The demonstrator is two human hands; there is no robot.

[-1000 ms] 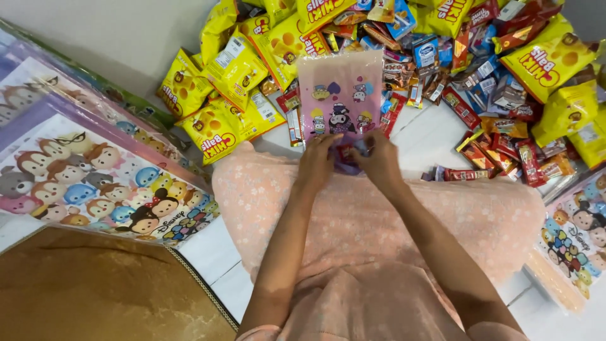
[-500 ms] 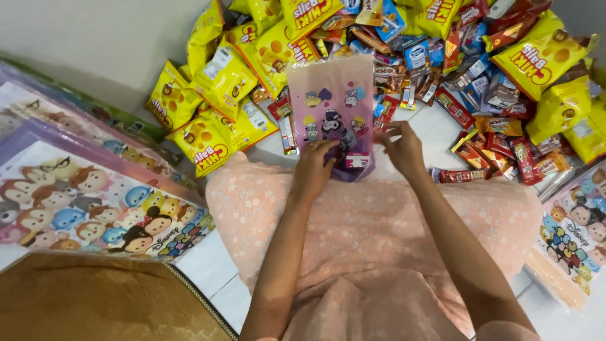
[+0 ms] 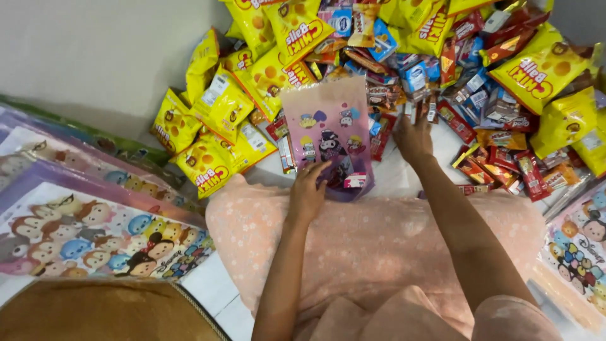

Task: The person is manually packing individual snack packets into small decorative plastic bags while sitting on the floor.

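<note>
A pink see-through gift bag (image 3: 328,126) with cartoon figures lies flat in front of my knees, a few small snacks showing inside its lower end. My left hand (image 3: 307,189) holds the bag's near edge with the fingers on it. My right hand (image 3: 413,136) is stretched out past the bag, fingers spread over the small snack packets (image 3: 423,88) in the pile; I cannot see anything held in it. My lap is covered by a peach flowered skirt (image 3: 379,240).
A big heap of yellow snack bags (image 3: 221,107) and red and blue small packets (image 3: 499,145) fills the far side. Stacks of cartoon-printed bags (image 3: 95,233) lie at my left, more (image 3: 577,246) at my right. A brown mat (image 3: 95,312) is at the lower left.
My right hand left the bag's opening and reached forward to the right into the snack pile. My left hand stayed on the bag. The view tilted down slightly.
</note>
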